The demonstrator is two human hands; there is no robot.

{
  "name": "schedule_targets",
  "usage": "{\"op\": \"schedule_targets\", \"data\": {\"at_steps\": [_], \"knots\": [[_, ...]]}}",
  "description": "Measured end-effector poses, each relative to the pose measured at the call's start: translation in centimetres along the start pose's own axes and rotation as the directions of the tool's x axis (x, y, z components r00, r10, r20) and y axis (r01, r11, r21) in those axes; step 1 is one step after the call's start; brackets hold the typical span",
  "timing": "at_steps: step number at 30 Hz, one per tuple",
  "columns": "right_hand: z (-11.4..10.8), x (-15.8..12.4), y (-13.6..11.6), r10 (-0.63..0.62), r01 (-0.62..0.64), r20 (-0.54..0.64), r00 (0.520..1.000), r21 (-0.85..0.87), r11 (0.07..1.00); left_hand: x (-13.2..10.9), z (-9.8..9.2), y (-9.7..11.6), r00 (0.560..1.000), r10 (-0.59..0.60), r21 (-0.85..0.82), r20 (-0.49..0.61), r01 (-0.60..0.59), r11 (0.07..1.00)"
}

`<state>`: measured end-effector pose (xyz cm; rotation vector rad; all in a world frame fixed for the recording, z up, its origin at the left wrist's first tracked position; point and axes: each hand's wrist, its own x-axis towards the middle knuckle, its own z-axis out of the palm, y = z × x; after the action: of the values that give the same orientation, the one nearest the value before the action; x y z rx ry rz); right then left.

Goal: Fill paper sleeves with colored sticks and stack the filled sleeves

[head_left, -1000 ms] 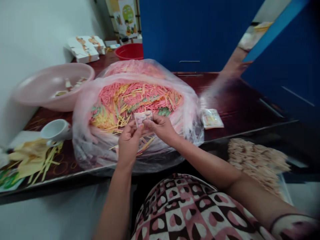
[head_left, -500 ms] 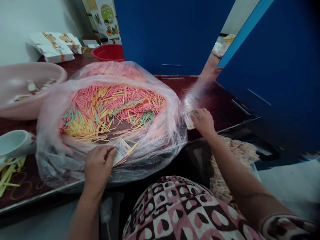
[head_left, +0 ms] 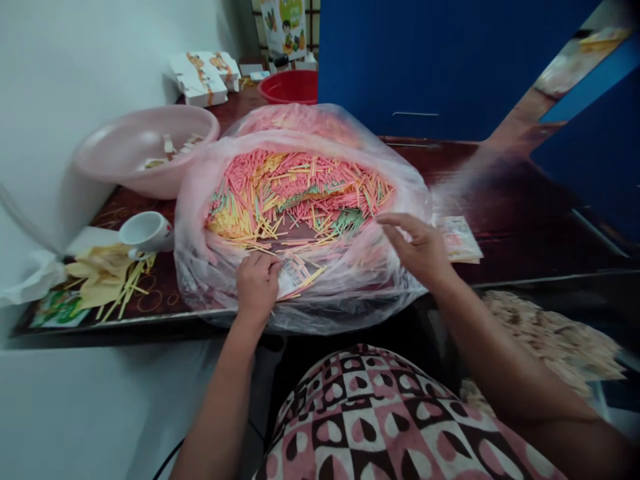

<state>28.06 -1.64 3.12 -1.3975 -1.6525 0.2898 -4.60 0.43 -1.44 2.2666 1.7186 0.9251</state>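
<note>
A large clear plastic bag [head_left: 300, 313] with a pink lining lies open on the dark red table top [head_left: 525, 213], full of thin pink, yellow and green sticks [head_left: 295, 193]. My left hand [head_left: 257, 287] rests on the bag's near lip, curled against a printed paper slip [head_left: 296, 277]. My right hand [head_left: 413, 250] hangs open and empty above the bag's right edge. A small stack of printed paper slips [head_left: 459, 239] lies on the table just right of that hand, not touched by it.
A pink plastic basin [head_left: 145, 150] with some pieces inside stands left of the bag, with a white cup [head_left: 146, 233] tipped on its side and yellow strips [head_left: 103, 280] nearby. A red bowl [head_left: 290, 87] and white boxes [head_left: 200, 79] stand behind. Pale bundled sticks [head_left: 545, 337] lie below the table's right edge.
My right hand has let go of the paper it held at the table and lifted back over the bag's edge, fingers spread. My left hand stays at the lip; the view has swung.
</note>
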Motion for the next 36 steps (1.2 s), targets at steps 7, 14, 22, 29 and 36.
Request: {"op": "schedule_targets", "data": {"at_steps": [7, 14, 22, 29, 36], "knots": [[8.8, 0.3, -6.6, 0.0, -0.166, 0.406, 0.914, 0.373, 0.913, -0.6, -1.5, 3.4, 0.975, 0.163, -0.077, -0.153, -0.176, 0.981], [10.0, -0.1, -5.3, 0.17, -0.428, 0.453, 0.875, 0.56, 0.71, -0.7, -0.8, 4.0, 0.991, -0.134, -0.533, 0.011, 0.119, 0.838], [10.0, -0.5, -6.3, 0.094, -0.392, 0.457, 0.884, 0.619, 0.681, -0.2, -1.5, 4.0, 0.917, -0.208, -0.789, 0.34, 0.398, 0.469], [10.6, -0.6, -5.8, 0.105, -0.21, 0.287, 0.952, 0.368, 0.906, -0.1, -0.8, 4.3, 0.916, -0.211, -0.753, 0.341, 0.4, 0.522], [9.0, 3.0, -2.6, -0.103, 0.052, 0.393, 0.914, 0.138, 0.989, 0.8, -1.1, 2.9, 0.984, -0.147, -0.564, 0.102, 0.179, 0.806]]}}
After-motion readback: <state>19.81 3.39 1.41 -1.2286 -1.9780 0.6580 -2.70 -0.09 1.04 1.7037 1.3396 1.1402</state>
